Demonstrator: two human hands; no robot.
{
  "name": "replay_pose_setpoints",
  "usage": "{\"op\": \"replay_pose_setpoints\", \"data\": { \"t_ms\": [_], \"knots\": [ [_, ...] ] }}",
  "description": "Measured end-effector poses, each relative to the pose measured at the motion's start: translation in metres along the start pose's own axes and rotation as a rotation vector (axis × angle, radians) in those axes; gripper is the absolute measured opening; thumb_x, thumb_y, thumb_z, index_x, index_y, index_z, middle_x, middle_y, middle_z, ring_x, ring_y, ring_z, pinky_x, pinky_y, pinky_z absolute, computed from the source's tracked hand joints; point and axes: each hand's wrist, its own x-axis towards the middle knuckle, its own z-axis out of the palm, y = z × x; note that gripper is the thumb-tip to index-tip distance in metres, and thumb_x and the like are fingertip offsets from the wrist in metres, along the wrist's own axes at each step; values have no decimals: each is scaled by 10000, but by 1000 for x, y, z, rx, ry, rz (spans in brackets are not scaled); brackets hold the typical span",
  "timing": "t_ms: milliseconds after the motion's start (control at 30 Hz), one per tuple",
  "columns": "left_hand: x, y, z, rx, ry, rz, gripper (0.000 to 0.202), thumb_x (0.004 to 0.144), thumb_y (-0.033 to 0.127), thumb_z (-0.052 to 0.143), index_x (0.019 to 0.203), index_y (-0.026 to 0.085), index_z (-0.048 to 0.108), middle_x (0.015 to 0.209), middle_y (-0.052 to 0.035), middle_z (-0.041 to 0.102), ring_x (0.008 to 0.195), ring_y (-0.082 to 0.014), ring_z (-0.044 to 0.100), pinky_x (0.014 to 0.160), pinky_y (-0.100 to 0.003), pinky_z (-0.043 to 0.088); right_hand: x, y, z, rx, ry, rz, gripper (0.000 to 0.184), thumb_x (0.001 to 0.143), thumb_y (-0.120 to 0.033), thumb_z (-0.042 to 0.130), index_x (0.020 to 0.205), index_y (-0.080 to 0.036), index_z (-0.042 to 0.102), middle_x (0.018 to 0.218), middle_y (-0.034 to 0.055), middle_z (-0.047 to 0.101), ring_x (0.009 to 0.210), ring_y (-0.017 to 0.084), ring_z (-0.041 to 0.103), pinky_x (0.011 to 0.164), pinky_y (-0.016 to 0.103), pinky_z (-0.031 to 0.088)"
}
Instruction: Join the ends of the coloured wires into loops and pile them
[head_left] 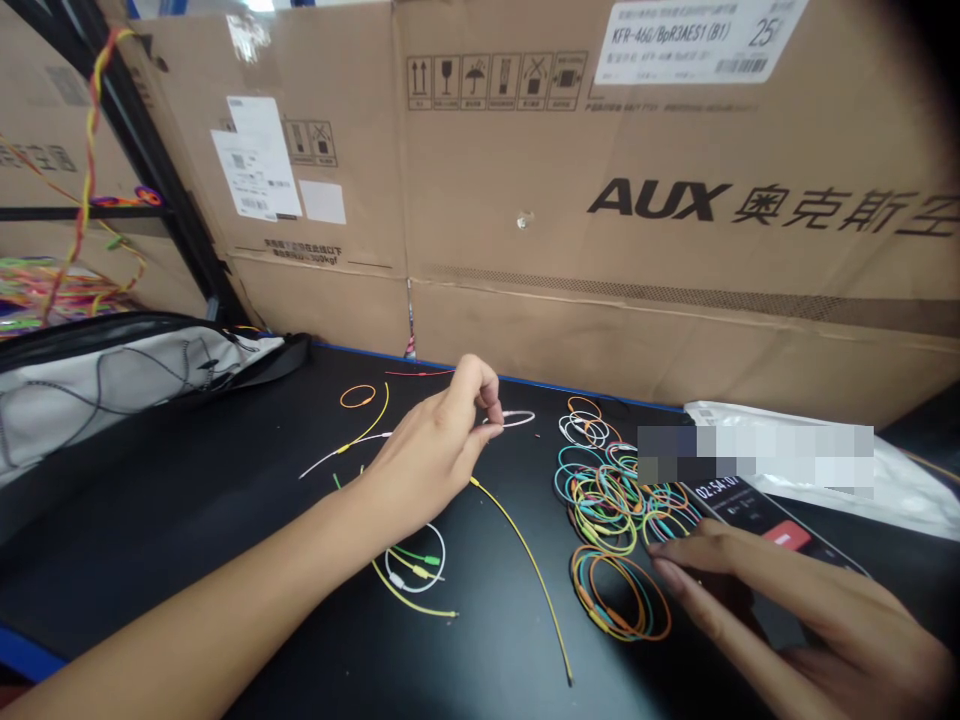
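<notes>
My left hand (435,440) reaches across the black table, its thumb and forefinger pinched on the end of a thin white wire loop (517,418). Just behind it lie a small orange loop (358,396) and a red wire (420,372). A loose yellow wire (525,570) runs below it. My right hand (787,610) lies open at the lower right, its fingers over a phone (772,525) showing a timer and a red button. Beside those fingers sits a tangled pile of coloured wire loops (607,500).
The black table (225,500) has a blue edge. Tall cardboard boxes (675,200) stand along its back, next to a dark metal shelf frame (142,150). A grey-and-black bag (112,380) lies at the left, and a white plastic bag (810,470) lies at the right.
</notes>
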Motion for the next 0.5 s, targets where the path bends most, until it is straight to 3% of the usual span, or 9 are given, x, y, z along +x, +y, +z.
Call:
{"op": "replay_pose_setpoints", "data": {
  "t_ms": [267, 500],
  "knots": [
    [0, 2, 1, 11, -3, -16, 226, 963, 103, 505, 1040, 266, 369, 966, 11, 617, 676, -114, 515, 608, -268, 390, 4, -3, -1, -39, -47, -60, 167, 966, -250, 698, 1101, -341, 736, 901, -5, 842, 693, 244, 824, 576, 305, 679],
    [-1, 0, 2, 58, -50, -10, 167, 987, 121, 497, 1049, 255, 418, 892, 22, 614, 645, -122, 509, 616, -286, 405, 2, -2, 1, -60, -44, -58, 159, 993, -264, 679, 1129, -343, 699, 917, -4, 838, 711, 228, 824, 628, 287, 690]
  ]
}}
